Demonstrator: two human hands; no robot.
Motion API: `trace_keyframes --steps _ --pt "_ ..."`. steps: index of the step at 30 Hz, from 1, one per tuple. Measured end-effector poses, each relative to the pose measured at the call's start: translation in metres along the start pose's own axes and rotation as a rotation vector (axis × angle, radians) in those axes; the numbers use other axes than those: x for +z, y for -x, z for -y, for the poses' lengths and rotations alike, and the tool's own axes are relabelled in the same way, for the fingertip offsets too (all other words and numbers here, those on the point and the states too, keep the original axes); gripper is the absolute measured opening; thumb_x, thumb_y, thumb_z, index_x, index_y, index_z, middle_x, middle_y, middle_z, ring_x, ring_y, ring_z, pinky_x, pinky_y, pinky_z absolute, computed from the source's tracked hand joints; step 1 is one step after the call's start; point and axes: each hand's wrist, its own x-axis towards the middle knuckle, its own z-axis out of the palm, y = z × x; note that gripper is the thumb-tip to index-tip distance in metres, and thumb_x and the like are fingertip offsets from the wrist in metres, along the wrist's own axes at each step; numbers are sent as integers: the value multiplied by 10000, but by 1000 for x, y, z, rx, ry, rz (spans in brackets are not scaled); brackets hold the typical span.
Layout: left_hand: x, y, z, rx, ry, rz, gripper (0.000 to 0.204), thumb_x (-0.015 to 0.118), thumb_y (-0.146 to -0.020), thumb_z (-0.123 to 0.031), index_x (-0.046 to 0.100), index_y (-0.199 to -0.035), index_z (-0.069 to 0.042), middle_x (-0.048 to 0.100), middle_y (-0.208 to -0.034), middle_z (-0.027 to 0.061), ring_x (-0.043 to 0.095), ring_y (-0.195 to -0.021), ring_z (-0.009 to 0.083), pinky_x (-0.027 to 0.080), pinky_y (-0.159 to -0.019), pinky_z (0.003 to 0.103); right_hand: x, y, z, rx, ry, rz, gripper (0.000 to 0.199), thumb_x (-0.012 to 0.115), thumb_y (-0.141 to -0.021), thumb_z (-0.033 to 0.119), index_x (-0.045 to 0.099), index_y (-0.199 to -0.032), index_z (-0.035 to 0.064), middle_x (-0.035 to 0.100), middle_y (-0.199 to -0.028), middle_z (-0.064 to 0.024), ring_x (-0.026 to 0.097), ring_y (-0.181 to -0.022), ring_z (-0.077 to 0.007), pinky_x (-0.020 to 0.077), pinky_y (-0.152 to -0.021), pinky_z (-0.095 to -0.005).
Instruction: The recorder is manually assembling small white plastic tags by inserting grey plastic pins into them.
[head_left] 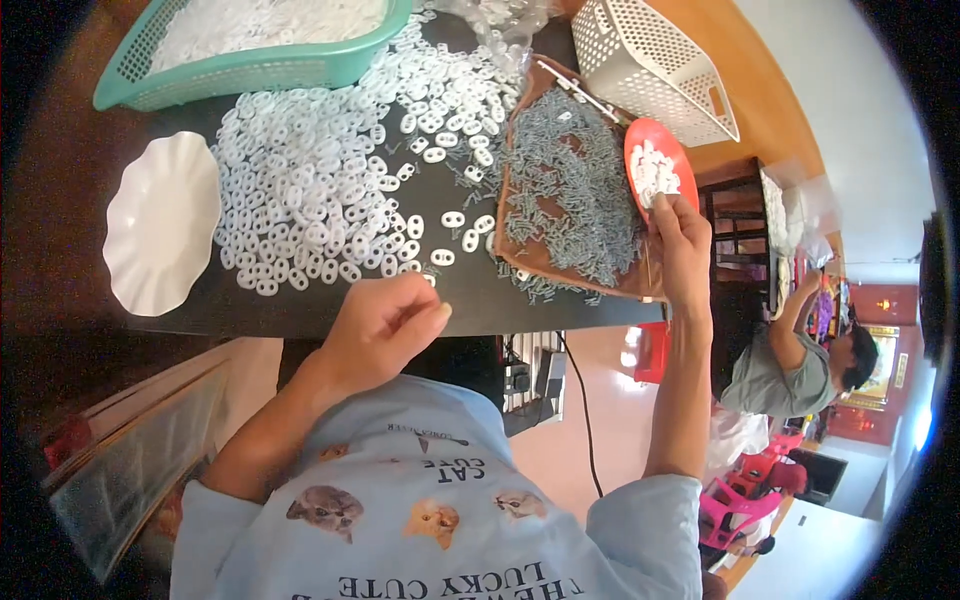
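Observation:
My left hand [385, 325] is closed, its fingers curled just over the front edge of the dark table. Whatever it may hold is hidden inside the fingers. Close by lie loose white oval plastic pieces [441, 257], each with two holes, spreading into a large pile [300, 185]. My right hand [682, 240] reaches to a red plate [678, 145], thumb and fingers pinched together at the small white parts [652, 170] on it. I cannot make out what is between those fingertips. Left of this hand, many short grey pins [570, 190] cover a brown tray [520, 215].
A white wavy-edged dish [160, 225] lies at the left. Behind the pile stands a green basket [240, 70] full of white pieces. A white perforated basket [655, 65] is at the back right. Another person [795, 365] is farther off to the right, near a pink chair [728, 512].

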Motion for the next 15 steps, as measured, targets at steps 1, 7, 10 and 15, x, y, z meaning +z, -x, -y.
trace_keyframes --steps 1,7,10,15 --pt "0 0 1 -2 -5 -5 191 610 -893 -130 540 -757 -16 446 -566 -30 380 -525 35 318 -460 235 -3 -2 -2 -3 1 -3 224 536 -972 219 587 -834 50 431 -640 83 325 -541 -2 234 -480 -182" --pt "0 -1 1 8 -15 -6 194 606 -892 -120 538 -745 -14 450 -572 -32 377 -527 32 311 -460 232 -8 -8 -5 20 -112 -4 201 535 -973 213 603 -851 68 451 -642 83 334 -525 -4 234 -463 -178" --pt "0 0 0 -13 -8 -2 170 595 -869 -122 524 -744 -31 434 -591 -20 381 -520 63 307 -474 249 -13 -11 -14 67 -184 -6 192 541 -970 211 608 -848 79 459 -640 79 331 -515 -6 238 -454 -180" --pt "-1 1 6 53 -39 -4 206 608 -898 -139 540 -749 -14 447 -575 -24 377 -528 41 316 -461 238 -25 -25 -19 -91 285 -94 219 566 -945 180 647 -919 -22 522 -687 37 420 -580 -27 327 -501 -211"
